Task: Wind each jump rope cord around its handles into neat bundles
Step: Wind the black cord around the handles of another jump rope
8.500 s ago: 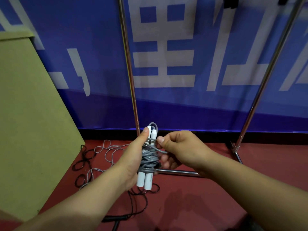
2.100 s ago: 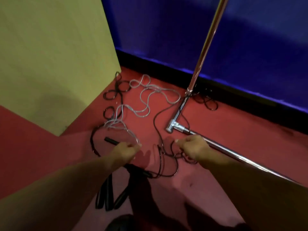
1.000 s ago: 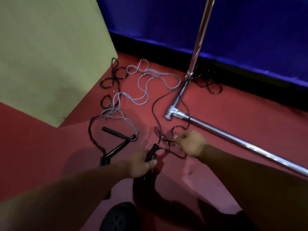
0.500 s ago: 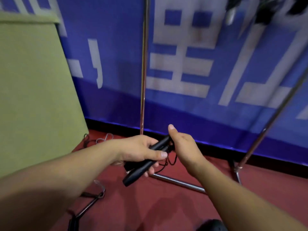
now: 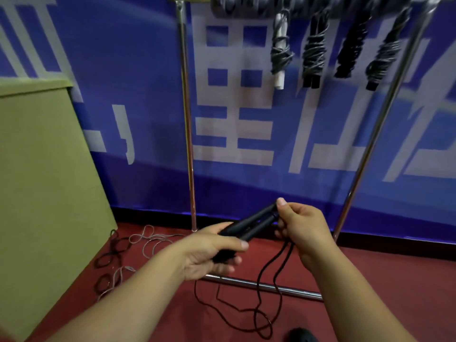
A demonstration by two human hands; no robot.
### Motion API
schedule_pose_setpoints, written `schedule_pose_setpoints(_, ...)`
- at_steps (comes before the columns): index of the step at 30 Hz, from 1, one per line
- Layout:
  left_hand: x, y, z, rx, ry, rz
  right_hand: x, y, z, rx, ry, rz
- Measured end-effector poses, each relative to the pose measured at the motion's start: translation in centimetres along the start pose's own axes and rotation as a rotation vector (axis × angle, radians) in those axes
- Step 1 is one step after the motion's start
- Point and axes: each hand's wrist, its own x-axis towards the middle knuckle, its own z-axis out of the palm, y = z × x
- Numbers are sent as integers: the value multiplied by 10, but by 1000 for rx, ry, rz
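Observation:
My left hand (image 5: 209,253) grips two black jump rope handles (image 5: 249,224) held side by side, tilted up to the right. My right hand (image 5: 302,227) pinches their upper ends, where the black cord (image 5: 265,287) leaves them. That cord hangs down in loose loops onto the red floor. Several wound bundles (image 5: 313,53) hang from the top of a metal rack. A grey cord (image 5: 150,241) and another black cord (image 5: 111,257) lie tangled on the floor at the left.
The rack's upright poles (image 5: 187,134) and floor bar (image 5: 261,286) stand in front of a blue banner. A yellow-green board (image 5: 42,178) leans at the left. A dark shoe tip (image 5: 299,336) shows at the bottom edge.
Both hands picked the black handles off the floor and lifted them to chest height. Since half a second ago the view has risen, and the cord now hangs free below my right hand.

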Motion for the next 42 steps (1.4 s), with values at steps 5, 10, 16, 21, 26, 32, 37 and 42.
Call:
schedule_pose_setpoints(5, 21, 3, -3, -587, 189, 113, -6, 2, 11, 107, 23, 57)
schedule_pose_setpoints(10, 28, 4, -8, -855, 303, 115, -28, 8, 19, -9, -165, 101)
schedule_pose_setpoints(16, 32, 2, 10, -539, 262, 218, -34, 13, 43, 34, -268, 65)
schedule_pose_setpoints(21, 32, 13, 10, -564, 361, 261, -34, 17, 63, 71, -354, 151)
schedule_pose_setpoints(26, 29, 19, -3, -623, 445, 361, -35, 13, 70, 163, -475, 245)
schedule_pose_setpoints(32, 17, 12, -20, -403, 615, 403, -32, 19, 45, -115, -590, 359)
schedule_pose_setpoints(37, 4, 13, -33, -32, 713, 391, -26, 28, -4, -564, -689, 134)
schedule_pose_setpoints(42, -13, 1, -31, 443, 516, 314, -32, 21, -42, -918, -535, -3)
